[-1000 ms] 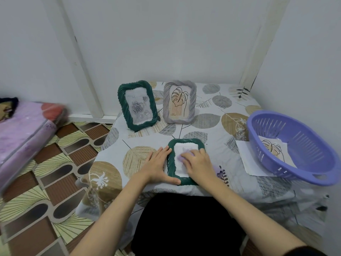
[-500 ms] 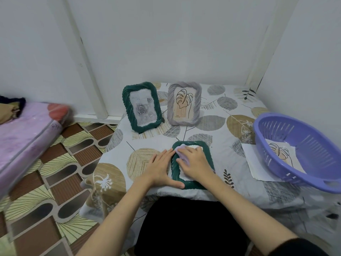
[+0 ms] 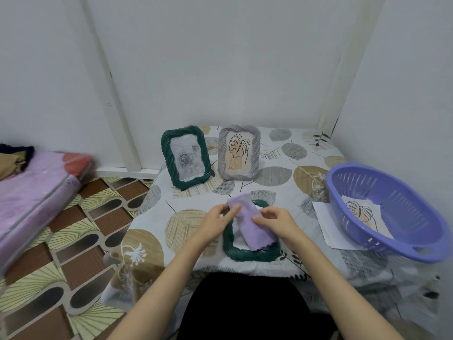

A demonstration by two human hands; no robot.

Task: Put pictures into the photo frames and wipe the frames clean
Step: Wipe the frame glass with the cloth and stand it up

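Leaf-print tablecloth point(image 3: 282, 173) ahead: I see both hands, left hand point(image 3: 215, 224) and right hand point(image 3: 277, 223), pinching a lilac cloth point(image 3: 250, 224) over the flat green frame point(image 3: 250, 253) at six o'clock.

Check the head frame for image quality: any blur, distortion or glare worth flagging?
Head view: wide-angle distortion bends the wall edges, which splay outward. Motion blur smears the pink mattress at the left edge, while the standing green frame, grey frame and purple cloth stay fairly sharp. Lighting is soft and even, shadows faint; no strong glare on either standing frame.
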